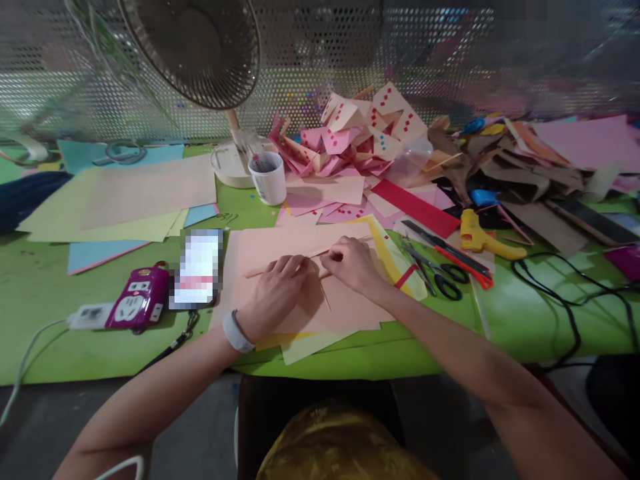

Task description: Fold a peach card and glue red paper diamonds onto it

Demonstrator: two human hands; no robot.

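Peach paper [295, 239] under both hands, by the table's [410, 353] front edge.
Left hand [281, 295] lies half-curled, right hand [351, 265] pinched nearly closed; any grip is hidden. Likely light, easily creased: best held gently along edges.

No text I can read with certainty. Using the phone [197, 270] as reference: its screen is pixelated out. Just past its top right corner, dark handwriting [229, 215] on the table [45, 280], too small for me to decipher. Left of it, dark print on the white plug [93, 316], blurred.
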